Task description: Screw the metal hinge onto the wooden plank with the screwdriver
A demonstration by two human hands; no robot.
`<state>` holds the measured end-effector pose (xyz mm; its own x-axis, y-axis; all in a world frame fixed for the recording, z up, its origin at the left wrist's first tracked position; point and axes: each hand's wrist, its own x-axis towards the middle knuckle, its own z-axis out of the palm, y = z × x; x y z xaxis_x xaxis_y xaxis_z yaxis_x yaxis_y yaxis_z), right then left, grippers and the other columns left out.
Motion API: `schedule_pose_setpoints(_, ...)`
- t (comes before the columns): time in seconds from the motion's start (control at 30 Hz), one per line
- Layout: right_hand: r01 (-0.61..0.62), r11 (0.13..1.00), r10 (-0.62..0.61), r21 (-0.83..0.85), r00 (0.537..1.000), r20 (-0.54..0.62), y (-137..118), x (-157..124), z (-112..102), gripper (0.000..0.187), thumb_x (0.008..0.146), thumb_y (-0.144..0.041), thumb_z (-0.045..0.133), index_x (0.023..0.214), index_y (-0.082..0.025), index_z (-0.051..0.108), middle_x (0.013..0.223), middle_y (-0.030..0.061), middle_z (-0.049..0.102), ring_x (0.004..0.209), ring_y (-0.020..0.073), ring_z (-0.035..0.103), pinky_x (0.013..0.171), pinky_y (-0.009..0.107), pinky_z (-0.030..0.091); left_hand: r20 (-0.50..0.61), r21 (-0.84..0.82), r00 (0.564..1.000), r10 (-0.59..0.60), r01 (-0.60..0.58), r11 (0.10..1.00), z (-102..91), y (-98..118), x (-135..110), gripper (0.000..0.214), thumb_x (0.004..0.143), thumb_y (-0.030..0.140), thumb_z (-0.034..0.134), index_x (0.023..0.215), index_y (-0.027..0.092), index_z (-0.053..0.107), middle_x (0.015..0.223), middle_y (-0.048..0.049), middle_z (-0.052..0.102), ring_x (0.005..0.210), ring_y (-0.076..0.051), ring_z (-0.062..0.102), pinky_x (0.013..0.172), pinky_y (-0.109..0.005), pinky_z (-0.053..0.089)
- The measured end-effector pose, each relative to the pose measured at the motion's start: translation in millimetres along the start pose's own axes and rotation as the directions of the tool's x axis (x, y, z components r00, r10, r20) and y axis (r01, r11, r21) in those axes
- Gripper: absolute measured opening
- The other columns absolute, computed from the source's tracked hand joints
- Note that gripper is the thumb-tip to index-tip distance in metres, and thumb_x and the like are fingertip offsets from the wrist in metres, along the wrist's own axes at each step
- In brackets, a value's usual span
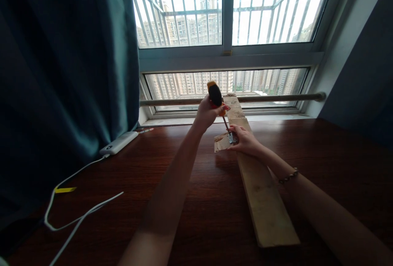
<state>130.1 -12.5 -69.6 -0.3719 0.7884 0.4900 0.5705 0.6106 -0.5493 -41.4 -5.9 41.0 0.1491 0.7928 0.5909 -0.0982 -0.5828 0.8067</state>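
Note:
My left hand (206, 114) is wrapped round a screwdriver (215, 94) with a black and yellow handle. Its shaft slants down, and the tip meets a small silver metal hinge (231, 138). That hinge lies over a short piece of wood (221, 142) and reaches toward a long wooden plank (264, 192). With thumb and fingers curled, my right hand (244, 140) grips the hinge where the short piece meets the plank's left side. My right palm covers part of the plank, and the fingers hide some of the hinge.
The plank lies lengthwise on a dark reddish wooden table (196, 208). At left are a white power strip (119, 143), a looped white cable (82, 217) and a yellow strip (65, 190) beside a dark blue curtain (92, 53). A metal rail (282, 98) crosses before the barred window.

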Motion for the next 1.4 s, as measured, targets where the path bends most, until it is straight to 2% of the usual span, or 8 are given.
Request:
schedule_pose_setpoints(0.13, -0.012, 0.962, 0.058, 0.273, 0.985, -0.161, 8.8, 1.5, -9.4, 0.072, 0.058, -0.042, 0.073, 0.119, -0.021, 0.041, 0.123, 0.0084, 0.049, 0.116, 0.0226, 0.044, 0.099, 0.038, 0.034, -0.071, -0.114, 0.997, 0.002, -0.010, 0.993, 3.3, 12.3, -2.5, 0.028, 0.060, 0.019, 0.070, 0.077, 0.016, 0.047, 0.068, -0.0010, 0.061, 0.072, -0.017, 0.062, 0.069, -0.033, 0.048)
schedule_pose_setpoints(0.27, -0.201, 0.872, 0.409, 0.447, 0.800, -0.438, 34.4, -2.4, -16.8, 0.059, 0.065, -0.047, 0.065, 0.113, -0.020, 0.043, 0.122, 0.0107, 0.050, 0.117, 0.0249, 0.043, 0.101, 0.045, 0.031, -0.049, -0.143, 0.999, 0.006, -0.013, 0.990, 7.9, 21.0, -6.3, 0.029, 0.060, 0.017, 0.069, 0.078, 0.017, 0.047, 0.068, -0.0005, 0.061, 0.074, -0.017, 0.062, 0.071, -0.034, 0.048)
schedule_pose_setpoints(0.33, -0.259, 0.748, 0.544, 0.611, 0.767, -0.341, 44.7, -8.6, -15.5, 0.059, 0.066, -0.049, 0.063, 0.113, -0.020, 0.042, 0.118, 0.0109, 0.053, 0.111, 0.0259, 0.049, 0.095, 0.044, 0.038, -0.020, -0.146, 1.000, 0.008, -0.011, 0.989, 11.1, 22.9, -8.4, 0.028, 0.060, 0.016, 0.069, 0.077, 0.016, 0.046, 0.068, -0.0005, 0.061, 0.073, -0.017, 0.062, 0.071, -0.035, 0.048)
schedule_pose_setpoints(0.4, -0.299, 0.578, 0.574, 0.760, 0.810, -0.117, 48.3, -16.6, -11.6, 0.054, 0.071, -0.053, 0.056, 0.111, -0.019, 0.046, 0.110, 0.0108, 0.059, 0.100, 0.0266, 0.057, 0.087, 0.043, 0.046, 0.001, -0.146, 1.000, 0.012, -0.012, 0.989, 14.2, 23.4, -10.2, 0.027, 0.061, 0.015, 0.068, 0.076, 0.016, 0.046, 0.068, -0.0006, 0.060, 0.072, -0.017, 0.062, 0.071, -0.034, 0.047)
schedule_pose_setpoints(0.5, -0.413, 0.375, 0.440, 0.830, 0.867, 0.233, 44.0, -27.8, -5.7, 0.058, 0.076, -0.062, 0.039, 0.107, -0.015, 0.053, 0.101, 0.0126, 0.064, 0.090, 0.0286, 0.062, 0.080, 0.045, 0.049, 0.015, -0.134, 1.000, 0.004, -0.002, 0.991, 17.0, 22.7, -11.9, 0.026, 0.061, 0.015, 0.067, 0.075, 0.016, 0.045, 0.068, -0.0004, 0.060, 0.070, -0.016, 0.062, 0.069, -0.033, 0.047)
schedule_pose_setpoints(0.6, -0.451, 0.302, 0.351, 0.840, 0.872, 0.342, 39.0, -32.6, -3.0, 0.065, 0.078, -0.064, 0.030, 0.110, -0.013, 0.053, 0.102, 0.0131, 0.064, 0.091, 0.0287, 0.062, 0.081, 0.045, 0.048, 0.020, -0.124, 1.000, -0.019, 0.021, 0.992, 17.7, 21.9, -13.1, 0.026, 0.061, 0.014, 0.067, 0.076, 0.016, 0.045, 0.067, -0.0001, 0.059, 0.069, -0.016, 0.062, 0.067, -0.033, 0.047)
schedule_pose_setpoints(0.93, -0.403, 0.229, 0.332, 0.886, 0.888, 0.318, 44.5, -29.5, 1.1, 0.059, 0.080, -0.058, 0.031, 0.113, -0.014, 0.052, 0.106, 0.0098, 0.063, 0.097, 0.0261, 0.059, 0.087, 0.043, 0.044, 0.113, -0.097, 0.992, -0.055, 0.066, 0.993, 19.1, 21.9, -15.7, 0.027, 0.061, 0.014, 0.067, 0.074, 0.016, 0.044, 0.067, 0.0001, 0.058, 0.068, -0.016, 0.061, 0.065, -0.032, 0.047)
schedule_pose_setpoints(1.4, -0.427, 0.372, 0.382, 0.825, 0.880, 0.283, 45.2, -29.1, 0.6, 0.061, 0.079, -0.062, 0.027, 0.108, -0.015, 0.056, 0.099, 0.0100, 0.066, 0.091, 0.0275, 0.062, 0.084, 0.044, 0.046, 0.171, -0.077, 0.983, -0.064, 0.078, 0.994, 23.1, 9.5, -16.2, 0.030, 0.061, 0.014, 0.068, 0.077, 0.016, 0.042, 0.069, 0.0016, 0.056, 0.069, -0.015, 0.061, 0.065, -0.029, 0.046)
